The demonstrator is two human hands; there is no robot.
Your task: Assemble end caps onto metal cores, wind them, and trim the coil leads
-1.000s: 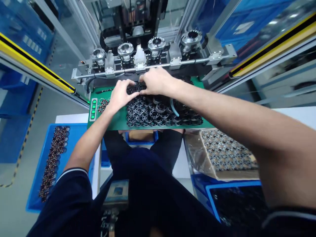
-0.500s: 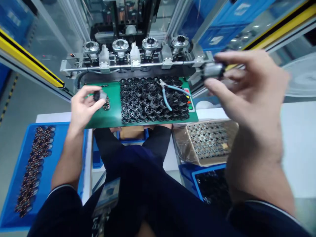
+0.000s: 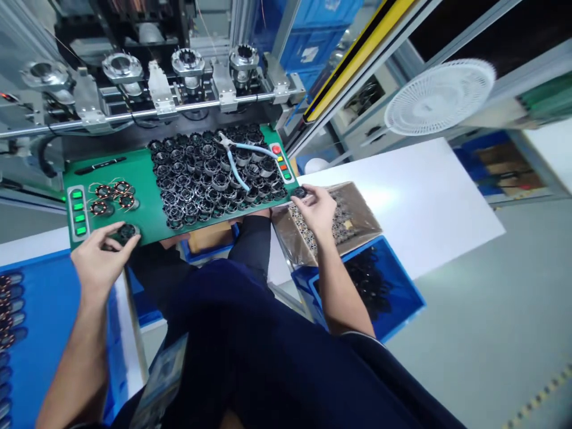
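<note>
And we're looking down on a busy station: an automated assembly machine fills the upper left, with four steel fixtures lined up along its rail, a yellow-and-black light-curtain bar slants toward the upper right, and a white fan stands out past it. Below the machine sits a green work board, loaded with a big heap of black-and-silver rings, blue-handled side cutters lying on top, and a few copper coils at its left end. Lower left, a blue tray carries rows of wound coils; to the right, a cardboard box of metal parts sits on a white table, just above a blue crate of dark parts. Now the hands! The left hand has its fingers curled around a dark ring at the board's lower left corner, while the right hand pinches another dark ring at the lower right corner, right over the box.
</note>
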